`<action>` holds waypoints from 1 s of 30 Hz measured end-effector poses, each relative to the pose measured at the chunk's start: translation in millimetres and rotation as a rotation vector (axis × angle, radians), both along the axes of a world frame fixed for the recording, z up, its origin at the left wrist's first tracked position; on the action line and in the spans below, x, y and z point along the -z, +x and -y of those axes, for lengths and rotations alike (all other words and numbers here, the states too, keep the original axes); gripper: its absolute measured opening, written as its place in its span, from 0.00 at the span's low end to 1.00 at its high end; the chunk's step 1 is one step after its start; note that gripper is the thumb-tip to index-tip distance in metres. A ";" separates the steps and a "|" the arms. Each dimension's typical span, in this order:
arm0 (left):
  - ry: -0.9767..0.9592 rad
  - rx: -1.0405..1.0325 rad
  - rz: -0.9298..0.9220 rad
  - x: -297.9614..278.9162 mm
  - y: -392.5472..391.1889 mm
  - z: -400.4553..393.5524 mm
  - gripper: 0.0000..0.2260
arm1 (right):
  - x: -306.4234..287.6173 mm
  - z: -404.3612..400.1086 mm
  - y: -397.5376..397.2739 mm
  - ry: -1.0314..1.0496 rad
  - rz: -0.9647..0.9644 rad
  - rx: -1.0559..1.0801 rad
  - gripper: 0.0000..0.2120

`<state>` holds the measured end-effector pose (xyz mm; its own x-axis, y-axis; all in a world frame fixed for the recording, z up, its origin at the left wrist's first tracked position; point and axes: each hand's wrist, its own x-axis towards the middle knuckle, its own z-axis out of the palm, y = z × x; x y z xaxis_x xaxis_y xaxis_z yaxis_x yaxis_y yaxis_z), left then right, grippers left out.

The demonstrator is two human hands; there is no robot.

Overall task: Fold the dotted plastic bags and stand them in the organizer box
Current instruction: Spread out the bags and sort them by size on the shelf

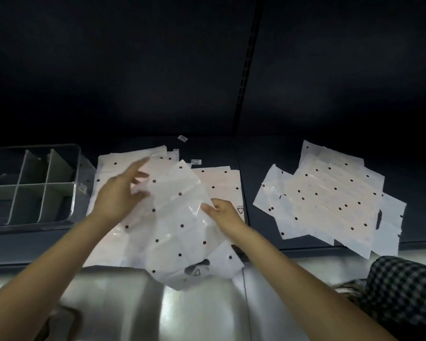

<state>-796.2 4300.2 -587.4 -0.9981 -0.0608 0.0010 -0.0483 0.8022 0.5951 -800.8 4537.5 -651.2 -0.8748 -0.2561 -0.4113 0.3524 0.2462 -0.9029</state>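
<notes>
A white translucent bag with black dots (180,225) is lifted at a slant above a loose pile of the same dotted bags (221,183) in the middle of the dark shelf. My right hand (221,212) pinches this bag at its right edge. My left hand (119,195) is at the bag's left side with fingers spread and straight, blurred; the fingertips reach the film. A second pile of dotted bags (330,198) lies to the right. The grey organizer box (74,166) with light dividers stands at the far left, and no bags show in its compartments.
Small white labels (182,138) lie on the shelf behind the middle pile. A dark upright post (244,77) divides the back wall. A shiny metal ledge (182,308) runs along the front. Checked cloth (403,294) shows at the lower right.
</notes>
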 end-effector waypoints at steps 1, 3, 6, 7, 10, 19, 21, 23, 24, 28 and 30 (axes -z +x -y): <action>-0.063 -0.073 -0.118 -0.2 -1.7 7.4 0.32 | 2.0 15.9 -7.1 -0.028 0.032 0.069 0.09; -0.090 -0.141 -0.239 2.5 -0.7 19.1 0.28 | 4.5 45.6 -23.4 -0.067 0.077 0.200 0.10; -0.073 -0.118 -0.163 21.1 7.5 32.0 0.23 | 13.2 74.2 -44.5 -0.076 0.158 0.318 0.12; -0.070 -0.105 -0.108 30.4 12.0 34.8 0.22 | 17.2 79.6 -49.5 -0.047 0.171 0.318 0.12; -0.084 -0.077 0.074 61.3 28.0 41.6 0.21 | 24.2 88.7 -55.2 0.238 0.081 0.198 0.12; -0.158 -0.098 0.102 91.7 49.5 37.5 0.19 | 21.8 112.9 -39.6 0.367 -0.100 0.133 0.29; -0.158 -0.032 0.082 89.9 49.5 30.5 0.20 | 13.7 118.9 -41.4 0.323 -0.109 0.009 0.29; -0.154 0.048 0.053 87.8 49.5 23.1 0.21 | 9.8 117.9 -42.5 0.341 -0.135 -0.156 0.28; -0.159 0.093 0.049 87.3 49.5 19.2 0.22 | 9.1 113.1 -42.5 0.354 -0.146 -0.203 0.27; -0.320 0.271 0.223 88.7 49.1 4.7 0.44 | 10.3 61.3 -43.1 0.395 -0.244 -0.061 0.23; -0.360 0.258 0.315 95.1 48.0 2.7 0.44 | 14.3 10.9 -39.1 0.509 -0.322 0.037 0.23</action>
